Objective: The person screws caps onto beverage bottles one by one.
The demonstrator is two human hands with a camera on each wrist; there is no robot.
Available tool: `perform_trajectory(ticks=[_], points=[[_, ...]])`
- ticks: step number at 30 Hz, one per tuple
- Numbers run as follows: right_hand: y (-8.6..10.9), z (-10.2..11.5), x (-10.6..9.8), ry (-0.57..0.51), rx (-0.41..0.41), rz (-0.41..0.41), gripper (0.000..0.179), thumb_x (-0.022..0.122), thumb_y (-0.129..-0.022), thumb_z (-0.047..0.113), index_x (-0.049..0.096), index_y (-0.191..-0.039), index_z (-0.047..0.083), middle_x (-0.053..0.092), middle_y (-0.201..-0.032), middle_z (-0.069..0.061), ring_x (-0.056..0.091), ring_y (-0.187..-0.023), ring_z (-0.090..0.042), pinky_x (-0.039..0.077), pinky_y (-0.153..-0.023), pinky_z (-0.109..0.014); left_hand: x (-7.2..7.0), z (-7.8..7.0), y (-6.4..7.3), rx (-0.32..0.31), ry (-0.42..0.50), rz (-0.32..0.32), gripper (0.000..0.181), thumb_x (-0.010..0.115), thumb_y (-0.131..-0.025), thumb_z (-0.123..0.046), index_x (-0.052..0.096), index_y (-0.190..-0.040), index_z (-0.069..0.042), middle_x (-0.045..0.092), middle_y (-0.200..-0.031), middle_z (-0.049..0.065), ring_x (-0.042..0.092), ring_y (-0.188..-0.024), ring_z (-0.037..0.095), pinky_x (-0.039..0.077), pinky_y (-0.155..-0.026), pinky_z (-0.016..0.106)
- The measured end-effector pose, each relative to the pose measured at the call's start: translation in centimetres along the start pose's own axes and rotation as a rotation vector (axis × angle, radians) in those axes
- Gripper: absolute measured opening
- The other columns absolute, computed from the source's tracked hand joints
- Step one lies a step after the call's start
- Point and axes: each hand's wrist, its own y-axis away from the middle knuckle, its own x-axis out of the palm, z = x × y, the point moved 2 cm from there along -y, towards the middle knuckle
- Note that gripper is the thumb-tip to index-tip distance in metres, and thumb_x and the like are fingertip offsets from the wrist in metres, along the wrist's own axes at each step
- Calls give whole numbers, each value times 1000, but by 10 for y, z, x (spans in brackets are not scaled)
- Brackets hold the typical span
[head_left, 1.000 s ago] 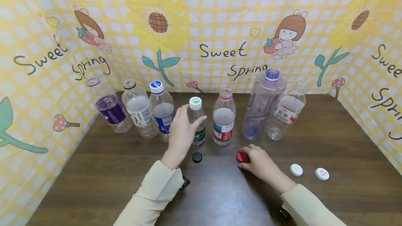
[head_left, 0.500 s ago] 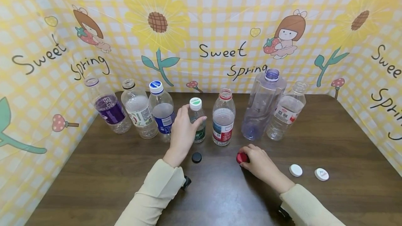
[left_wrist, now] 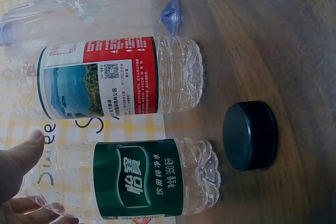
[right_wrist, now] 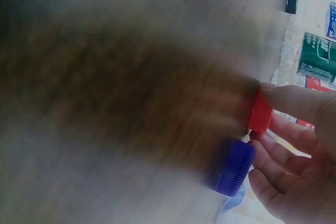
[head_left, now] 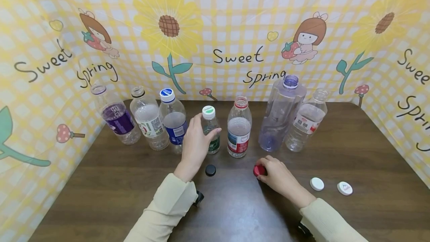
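My left hand (head_left: pixel 196 143) holds the upper part of a small clear bottle with a green label (left_wrist: pixel 139 179), thumb on one side and fingers on the other. That bottle stands upright and wears a white cap (head_left: pixel 208 112). My right hand (head_left: pixel 277 174) pinches a red bottle cap (right_wrist: pixel 261 111) between thumb and fingers, low over the table. A blue ridged cap (right_wrist: pixel 235 169) lies beside those fingertips in the right wrist view; in the head view the hand hides it. A black cap (head_left: pixel 210 170) sits in front of the green-label bottle.
An uncapped red-label bottle (head_left: pixel 239 133) stands right of the left hand. Beyond it are a tall purple-tinted bottle (head_left: pixel 280 118) and another clear bottle (head_left: pixel 305 122). Leftward stand blue-label (head_left: pixel 174 126), white-label (head_left: pixel 149 122) and purple-label (head_left: pixel 117 118) bottles. White caps (head_left: pixel 317 184) lie at right.
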Motion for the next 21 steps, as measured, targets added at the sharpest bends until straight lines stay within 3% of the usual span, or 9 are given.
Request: perform_trajectory(ticks=[7,14,21], points=[[2,2,0,-12,7,4,24,79,-71,4,68,-92,4,62,-85,-6,57,-75,-17,49,-68,-34,-1,-1,2,12,-8,-10,79,73,-82,-36,35,-144,-8,47,-141,15,50,-129,32,45,-104,49],[2,2,-1,-16,-22,9,24,79,-71,5,68,-92,5,61,-85,-5,56,-75,-15,49,-67,-32,-7,-10,12,37,-47,-42,92,74,-80,-42,26,-149,-3,40,-146,19,44,-134,33,42,-106,48],[2,-1,-5,-27,-40,14,23,78,-72,5,67,-93,5,61,-83,-4,55,-74,-13,49,-66,-31,-15,-23,26,149,-72,-148,100,73,-79,-47,21,-150,0,33,-149,22,37,-137,35,42,-106,50]])
